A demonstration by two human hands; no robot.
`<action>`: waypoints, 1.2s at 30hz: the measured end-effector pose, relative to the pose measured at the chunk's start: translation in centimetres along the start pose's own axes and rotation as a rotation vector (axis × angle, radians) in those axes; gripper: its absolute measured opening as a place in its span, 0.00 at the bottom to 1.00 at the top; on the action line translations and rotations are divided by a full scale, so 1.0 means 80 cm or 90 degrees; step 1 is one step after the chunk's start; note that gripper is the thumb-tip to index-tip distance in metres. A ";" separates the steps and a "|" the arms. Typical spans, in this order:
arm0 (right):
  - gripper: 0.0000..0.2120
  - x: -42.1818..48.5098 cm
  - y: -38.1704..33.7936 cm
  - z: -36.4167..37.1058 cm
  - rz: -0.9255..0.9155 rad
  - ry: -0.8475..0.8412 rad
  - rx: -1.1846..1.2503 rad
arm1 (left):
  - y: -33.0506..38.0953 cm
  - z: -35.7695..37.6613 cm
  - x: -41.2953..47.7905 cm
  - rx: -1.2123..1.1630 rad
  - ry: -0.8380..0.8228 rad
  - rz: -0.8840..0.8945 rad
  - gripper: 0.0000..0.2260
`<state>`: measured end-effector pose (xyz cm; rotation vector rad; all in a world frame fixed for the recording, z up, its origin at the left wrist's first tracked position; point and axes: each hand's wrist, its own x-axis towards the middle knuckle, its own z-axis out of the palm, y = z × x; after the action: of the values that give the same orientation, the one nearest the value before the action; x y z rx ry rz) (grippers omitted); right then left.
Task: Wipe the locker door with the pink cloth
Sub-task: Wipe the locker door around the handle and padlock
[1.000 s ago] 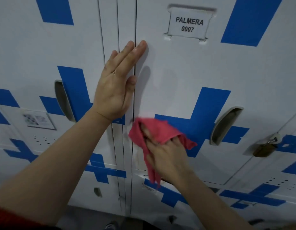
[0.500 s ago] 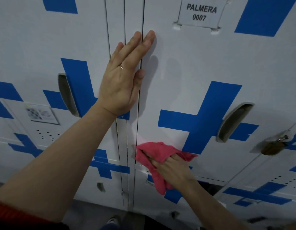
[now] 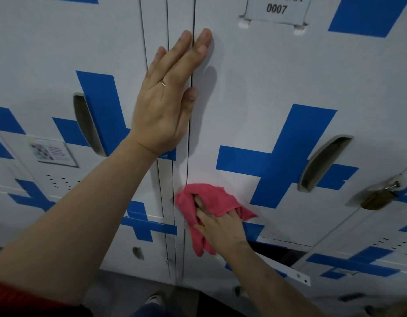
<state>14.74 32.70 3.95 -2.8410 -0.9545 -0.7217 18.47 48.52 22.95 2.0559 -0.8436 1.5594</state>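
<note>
The right hand point(image 3: 223, 227) bunches the pink cloth point(image 3: 207, 202) in its fingers at the locker door point(image 3: 255, 92) lower-left corner; unwiped panel lies above and right. The left hand point(image 3: 168, 99), fingers extended flat, braces the door's left edge.

White metal locker door point(image 3: 255, 92) with blue cross-shaped stripes, upright, taking everything here. Pressed flat against it: left hand point(image 3: 168, 106), palm down, fingers straddling the dark vertical seam at the door's left edge, well above the grip. Crumpled pink cloth point(image 3: 204, 207) bunched under the right hand point(image 3: 223, 227), touching the door's lower left corner. Up and right of the grip, blue cross point(image 3: 280, 156), then a recessed grey oval handle point(image 3: 323, 163) beside it. Far above, white number plate point(image 3: 276, 8) reading 0007. Right of the grip, brass padlock point(image 3: 378, 195) hanging.
</note>
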 end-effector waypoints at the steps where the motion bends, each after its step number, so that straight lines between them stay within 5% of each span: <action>1: 0.39 -0.011 0.011 -0.002 0.004 -0.015 -0.013 | 0.000 0.000 0.000 -0.002 -0.003 0.000 0.16; 7: 0.40 -0.067 0.054 -0.004 0.111 -0.134 -0.020 | 0.002 0.000 -0.001 -0.006 0.002 0.000 0.16; 10: 0.37 -0.036 0.024 -0.004 0.031 -0.168 -0.022 | 0.002 0.000 -0.002 -0.002 0.001 -0.001 0.16; 16: 0.30 0.000 -0.009 -0.007 0.053 -0.161 0.139 | 0.001 0.002 -0.002 0.010 0.004 0.004 0.16; 18: 0.34 -0.013 0.005 -0.005 0.011 -0.163 0.073 | 0.000 0.002 -0.002 0.004 -0.002 0.007 0.16; 22: 0.41 -0.041 0.027 -0.002 0.105 -0.180 0.081 | -0.001 0.004 -0.002 -0.003 0.004 0.009 0.15; 27: 0.35 -0.009 -0.017 -0.004 0.114 -0.115 0.111 | 0.002 0.002 -0.001 0.000 0.005 -0.002 0.16; 30: 0.40 -0.002 -0.027 0.006 0.180 -0.063 0.300 | 0.002 0.002 -0.001 0.008 0.002 0.009 0.16; 32: 0.30 -0.007 -0.020 0.001 0.198 -0.105 0.355 | 0.002 0.004 -0.001 0.014 0.009 0.008 0.16; 36: 0.31 -0.058 0.039 -0.013 0.239 -0.172 0.270 | 0.002 0.004 -0.001 -0.001 0.022 -0.003 0.17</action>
<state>12.88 27.42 3.05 -2.6472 -0.4892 -0.0830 18.55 48.23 22.82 2.0214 -0.8260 1.5864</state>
